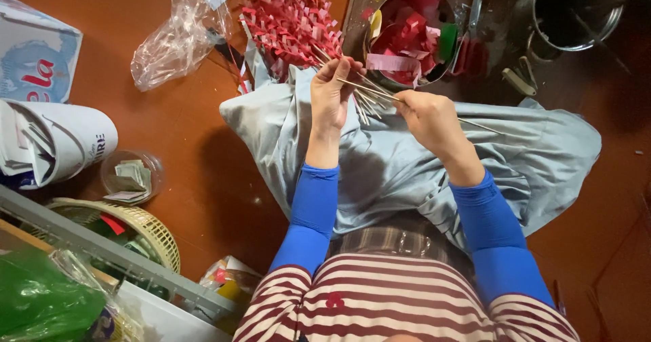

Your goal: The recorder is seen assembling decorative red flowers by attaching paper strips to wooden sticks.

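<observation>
My left hand [331,96] grips a bundle of thin wooden sticks [364,98] whose far ends carry red cut-paper fringes [288,20]. My right hand [427,117] pinches a single thin stick [475,124] that crosses the bundle and juts out to the right. Both hands work above a pale grey cloth [407,159] spread over my lap. A metal bowl [380,77] full of red and pink paper scraps [410,36] sits just beyond the hands.
A clear plastic bag [173,40] lies on the orange floor at upper left. A metal pot [576,9] stands at upper right. At left are a white roll [61,142], a small plastic cup with folded paper [132,176] and a wicker basket [152,230].
</observation>
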